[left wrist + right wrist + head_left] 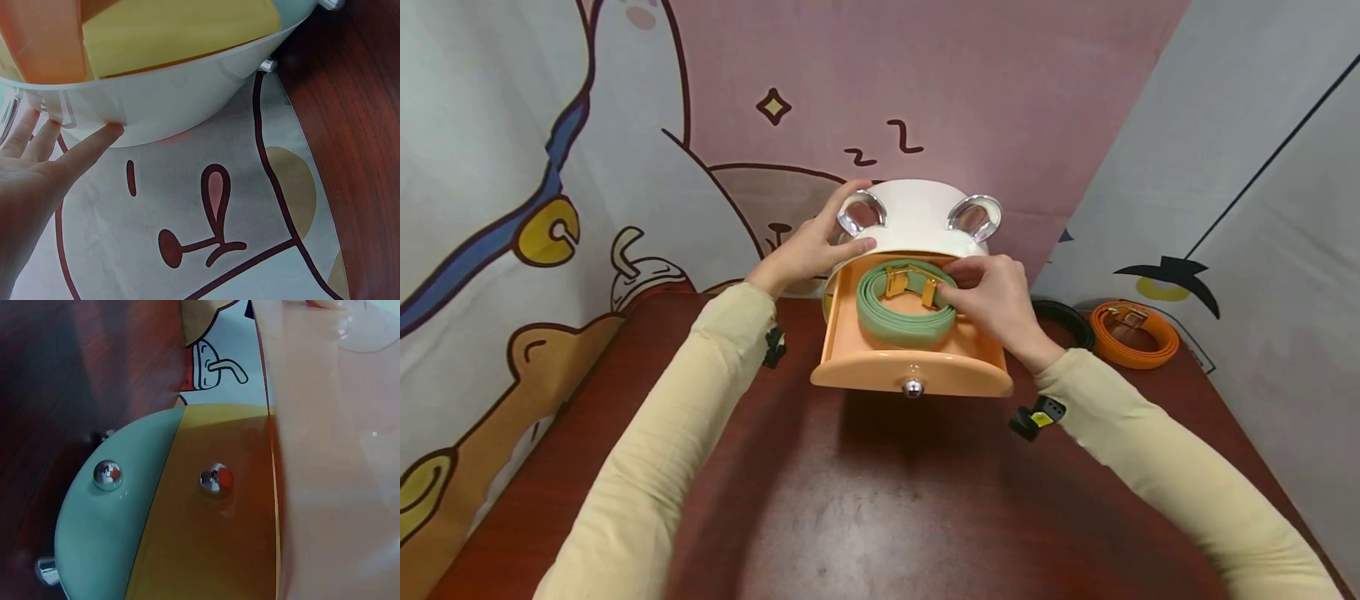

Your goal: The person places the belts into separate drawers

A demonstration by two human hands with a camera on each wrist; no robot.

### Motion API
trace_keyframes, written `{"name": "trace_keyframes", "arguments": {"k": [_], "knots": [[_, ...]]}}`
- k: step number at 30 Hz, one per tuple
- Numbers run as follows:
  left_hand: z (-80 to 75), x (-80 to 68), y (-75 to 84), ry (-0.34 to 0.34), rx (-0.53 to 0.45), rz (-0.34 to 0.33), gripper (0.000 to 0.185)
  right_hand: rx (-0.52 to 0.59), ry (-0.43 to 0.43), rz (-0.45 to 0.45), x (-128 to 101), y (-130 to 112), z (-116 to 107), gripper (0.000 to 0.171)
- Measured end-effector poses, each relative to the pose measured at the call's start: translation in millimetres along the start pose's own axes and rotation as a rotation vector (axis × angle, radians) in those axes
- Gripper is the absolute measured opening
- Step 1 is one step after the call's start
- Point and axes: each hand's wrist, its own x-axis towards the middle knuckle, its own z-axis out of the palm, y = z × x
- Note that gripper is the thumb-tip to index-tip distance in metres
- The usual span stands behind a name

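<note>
A white storage box (pixel 917 212) with two silver ear-shaped loops has its top orange drawer (pixel 842 371) pulled out. Inside lies a coiled green belt (pixel 902 329) with a gold buckle (pixel 897 282). My right hand (pixel 996 300) pinches the coil's right edge beside the gold metal part, thumb and fingers reaching over the drawer's side. My left hand (pixel 812 246) rests on the box's left shoulder around the left ear; in the left wrist view its fingers (pixel 94 144) lie extended against the white wall. The right wrist view shows no clear part of my right hand.
Below the open drawer sit a yellow drawer (pixel 212 550) and a green drawer (pixel 112 531), each with a round silver knob. A coiled orange belt (pixel 1138 354) and a coiled black belt (pixel 1067 323) lie right of the box on the dark red table (pixel 850 517). A printed cloth (pixel 985 83) hangs behind.
</note>
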Motion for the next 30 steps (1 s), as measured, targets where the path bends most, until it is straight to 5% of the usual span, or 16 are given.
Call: {"name": "trace_keyframes", "arguments": {"k": [8,30], "knots": [[-0.1,0.1,1.1,-0.003,-0.005,-0.001,0.076,-0.114,0.081,-0.061,0.5,-5.0,8.1,0.021],[0.8,1.3,-2.4,-0.008,-0.004,-0.011,0.077,-0.163,-0.040,-0.058,-4.9,-4.2,-0.6,0.027]]}}
